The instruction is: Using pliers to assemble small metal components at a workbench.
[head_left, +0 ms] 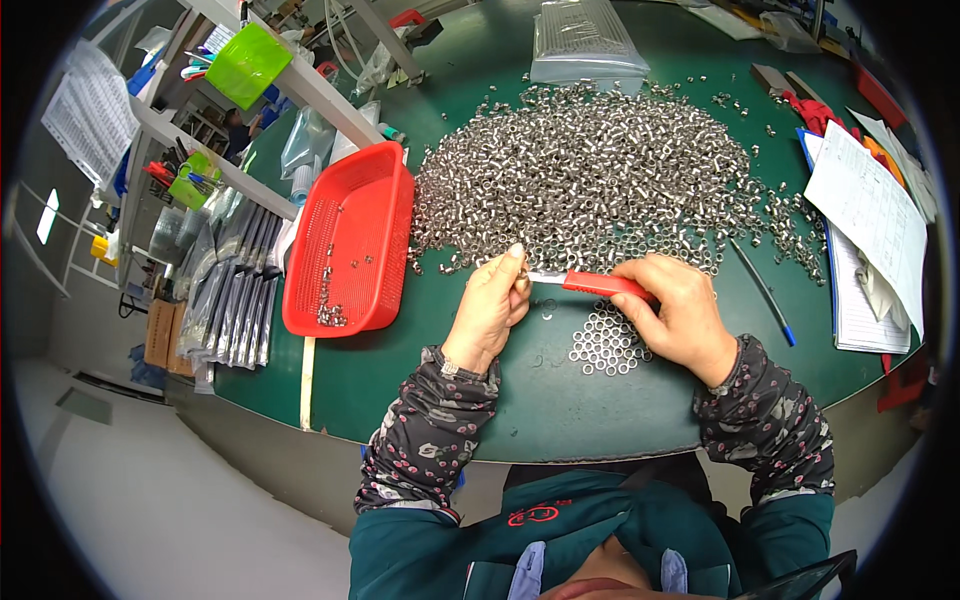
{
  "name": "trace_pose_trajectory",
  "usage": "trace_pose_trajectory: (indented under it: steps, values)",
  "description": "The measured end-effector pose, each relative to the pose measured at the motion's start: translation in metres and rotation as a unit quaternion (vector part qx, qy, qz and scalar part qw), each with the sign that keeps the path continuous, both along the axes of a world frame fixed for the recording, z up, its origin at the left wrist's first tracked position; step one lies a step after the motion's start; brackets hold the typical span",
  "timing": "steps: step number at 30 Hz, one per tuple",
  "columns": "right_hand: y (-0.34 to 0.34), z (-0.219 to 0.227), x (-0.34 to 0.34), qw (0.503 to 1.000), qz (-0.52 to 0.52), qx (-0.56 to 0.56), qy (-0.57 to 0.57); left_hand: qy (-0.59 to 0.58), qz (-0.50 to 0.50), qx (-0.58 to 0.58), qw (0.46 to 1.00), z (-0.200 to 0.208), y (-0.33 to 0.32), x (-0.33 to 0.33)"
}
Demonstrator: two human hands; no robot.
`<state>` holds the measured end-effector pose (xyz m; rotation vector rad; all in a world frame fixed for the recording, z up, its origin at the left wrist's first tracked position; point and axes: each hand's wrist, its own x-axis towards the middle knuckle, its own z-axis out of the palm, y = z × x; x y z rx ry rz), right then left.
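Note:
My right hand (pixel 680 312) is closed around the red handle of a utility knife (pixel 592 283), its blade pointing left. At the blade's tip my left hand (pixel 488 308) pinches what looks like a small metal ring, mostly hidden by the fingers. Beyond both hands spreads a large heap of small silvery metal rings (pixel 590 175). A smaller single-layer group of rings (pixel 605 345) lies on the green table (pixel 560 415), just below the knife and beside my right hand.
A red plastic basket (pixel 390 235) with a few rings inside stands at the left. A blue-capped pen (pixel 765 293) and papers on a clipboard (pixel 868 225) lie at the right. Clear plastic bags (pixel 587 45) sit behind the heap. Packed items (pixel 235 300) are stacked beyond the left edge.

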<state>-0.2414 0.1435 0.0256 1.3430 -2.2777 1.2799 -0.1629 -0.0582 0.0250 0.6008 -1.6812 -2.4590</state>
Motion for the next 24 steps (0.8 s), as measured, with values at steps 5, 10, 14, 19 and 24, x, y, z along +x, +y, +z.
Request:
trace_pose_trajectory:
  steps: [5,10,14,19,24]
  values:
    - [0.000,-0.002,0.001,0.999,0.018,0.012,-0.039,-0.002,-0.014,-0.009,1.000,-0.001,0.001,0.000]
    - [0.001,0.001,0.000,0.999,0.023,0.035,-0.027,-0.020,-0.020,0.013,1.000,0.002,0.001,0.003]
    - [0.001,0.003,-0.001,0.999,0.012,0.045,0.024,-0.049,-0.043,0.047,0.997,0.005,-0.001,0.003]
    - [0.002,0.006,-0.002,0.993,0.007,0.033,0.112,-0.074,-0.066,0.059,0.993,0.010,-0.003,0.004]
    - [0.002,0.010,-0.002,0.984,-0.007,0.039,0.171,-0.086,-0.113,0.052,0.988,0.009,-0.007,0.005]
